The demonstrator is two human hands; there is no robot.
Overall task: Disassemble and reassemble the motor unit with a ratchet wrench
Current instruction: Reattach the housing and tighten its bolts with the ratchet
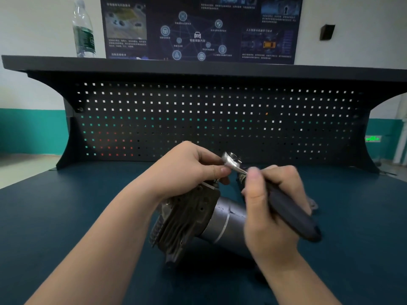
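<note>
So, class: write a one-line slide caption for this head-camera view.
Two hands work a ratchet wrench over a motor unit lying on a blue workbench.

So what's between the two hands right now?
In the head view, the ratchet wrench's shiny head spans the gap: the left hand pinches it, and the right hand grips its dark handle. The motor unit lies below.

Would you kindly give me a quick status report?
Right hand grips ratchet wrench handle. Left hand pinches its head. Motor unit beneath on table. Nothing obstructing.

Shiny metal wrench head (231,160), matt handle (293,213)
</note>
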